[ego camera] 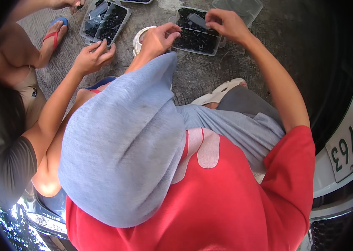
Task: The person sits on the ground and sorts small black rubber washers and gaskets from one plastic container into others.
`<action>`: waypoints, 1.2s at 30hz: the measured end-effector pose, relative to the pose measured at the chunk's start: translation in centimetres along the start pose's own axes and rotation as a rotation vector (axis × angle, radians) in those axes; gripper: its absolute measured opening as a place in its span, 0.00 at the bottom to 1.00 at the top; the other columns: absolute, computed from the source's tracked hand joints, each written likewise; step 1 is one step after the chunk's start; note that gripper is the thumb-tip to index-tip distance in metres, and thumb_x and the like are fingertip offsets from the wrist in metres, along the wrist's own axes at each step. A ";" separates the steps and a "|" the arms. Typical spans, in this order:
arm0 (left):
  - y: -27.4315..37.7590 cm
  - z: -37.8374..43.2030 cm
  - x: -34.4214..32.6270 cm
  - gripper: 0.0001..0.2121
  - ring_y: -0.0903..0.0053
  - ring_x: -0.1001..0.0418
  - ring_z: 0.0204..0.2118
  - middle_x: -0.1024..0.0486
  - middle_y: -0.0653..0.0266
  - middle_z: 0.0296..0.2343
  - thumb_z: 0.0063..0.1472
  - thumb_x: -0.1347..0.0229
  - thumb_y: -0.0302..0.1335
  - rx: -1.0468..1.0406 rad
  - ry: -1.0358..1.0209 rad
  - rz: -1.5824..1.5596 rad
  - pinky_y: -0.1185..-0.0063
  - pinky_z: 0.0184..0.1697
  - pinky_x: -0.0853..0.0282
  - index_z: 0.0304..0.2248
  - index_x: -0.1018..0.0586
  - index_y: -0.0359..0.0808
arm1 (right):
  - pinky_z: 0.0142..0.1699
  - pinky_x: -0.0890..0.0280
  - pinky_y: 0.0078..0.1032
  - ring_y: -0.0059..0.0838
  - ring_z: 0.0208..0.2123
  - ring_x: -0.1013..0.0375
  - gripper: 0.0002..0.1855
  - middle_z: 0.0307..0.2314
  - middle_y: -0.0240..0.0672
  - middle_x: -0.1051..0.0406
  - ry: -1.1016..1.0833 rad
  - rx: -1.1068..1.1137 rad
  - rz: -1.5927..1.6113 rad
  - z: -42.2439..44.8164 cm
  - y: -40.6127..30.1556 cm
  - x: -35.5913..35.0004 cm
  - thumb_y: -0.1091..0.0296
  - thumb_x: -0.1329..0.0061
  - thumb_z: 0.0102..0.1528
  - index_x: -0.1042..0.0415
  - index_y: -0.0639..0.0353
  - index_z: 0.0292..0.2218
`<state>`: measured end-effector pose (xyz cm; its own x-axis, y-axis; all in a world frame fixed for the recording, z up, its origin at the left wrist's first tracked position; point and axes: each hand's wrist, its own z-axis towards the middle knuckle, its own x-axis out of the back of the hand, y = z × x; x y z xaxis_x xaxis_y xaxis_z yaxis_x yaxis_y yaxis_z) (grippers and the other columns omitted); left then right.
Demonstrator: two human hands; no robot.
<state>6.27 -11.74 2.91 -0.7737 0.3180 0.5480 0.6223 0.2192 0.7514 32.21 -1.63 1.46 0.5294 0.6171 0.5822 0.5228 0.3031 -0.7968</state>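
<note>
A clear plastic compartment box (196, 54) with small black parts (199, 40) lies on the ground in front of me. A divider separates its compartments. My left hand (164, 39) is at the box's left edge, thumb and fingers curled towards each other. Over the box's upper right corner is my right hand (228, 25), its fingers bent. Whether either hand holds a small part is too fine to see. A clear strip-shaped plastic piece (197, 21) rests on the parts between my hands.
A co-worker sits at the left, one hand (96, 56) near a second parts box (121, 26). A clear plastic lid (242, 11) lies beyond my right hand. Part of a white shoe (137, 40) shows beside my left wrist. A car bumper (323, 178) with a plate stands at the right.
</note>
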 end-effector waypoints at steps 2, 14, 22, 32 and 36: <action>0.3 0.0 -0.2 0.09 0.83 0.23 0.28 0.18 0.68 0.29 0.60 0.42 0.29 -0.004 0.019 0.000 0.82 0.33 0.29 0.40 0.19 0.38 | 0.34 0.33 0.30 0.32 0.28 0.26 0.08 0.25 0.33 0.26 0.026 -0.026 -0.045 0.9 0.6 0.2 0.66 0.44 0.53 0.26 0.56 0.34; 0.5 0.0 0.1 0.09 0.83 0.23 0.28 0.18 0.67 0.28 0.60 0.42 0.28 0.005 0.029 -0.021 0.83 0.33 0.29 0.40 0.19 0.38 | 0.41 0.32 0.32 0.33 0.39 0.26 0.08 0.40 0.31 0.27 -0.002 0.150 -0.317 -1.2 0.1 0.5 0.68 0.42 0.50 0.25 0.54 0.34; 0.4 0.2 -0.1 0.09 0.80 0.21 0.29 0.17 0.67 0.29 0.60 0.43 0.30 0.001 0.021 0.001 0.80 0.34 0.28 0.39 0.19 0.39 | 0.62 0.46 0.39 0.31 0.65 0.50 0.06 0.64 0.27 0.49 -0.038 0.277 -0.428 -3.9 -0.4 -2.0 0.67 0.37 0.40 0.20 0.48 0.25; 0.1 0.1 -0.1 0.09 0.82 0.22 0.29 0.17 0.67 0.29 0.60 0.43 0.29 -0.007 0.016 0.004 0.82 0.35 0.28 0.40 0.19 0.38 | 0.65 0.47 0.40 0.36 0.65 0.50 0.13 0.63 0.30 0.46 0.015 0.376 -0.467 -2.3 -0.6 -2.4 0.69 0.38 0.36 0.19 0.47 0.30; 0.4 0.1 0.0 0.09 0.82 0.22 0.29 0.18 0.67 0.29 0.60 0.43 0.29 -0.001 0.023 -0.016 0.81 0.35 0.28 0.40 0.19 0.38 | 0.64 0.47 0.41 0.35 0.65 0.50 0.13 0.63 0.30 0.46 -0.011 0.348 -0.488 -2.4 -0.6 -1.1 0.69 0.37 0.36 0.18 0.47 0.29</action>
<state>6.50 -11.59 3.15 -0.7862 0.2930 0.5441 0.6096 0.2235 0.7605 32.97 -4.25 1.69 0.2754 0.3541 0.8937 0.4528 0.7723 -0.4455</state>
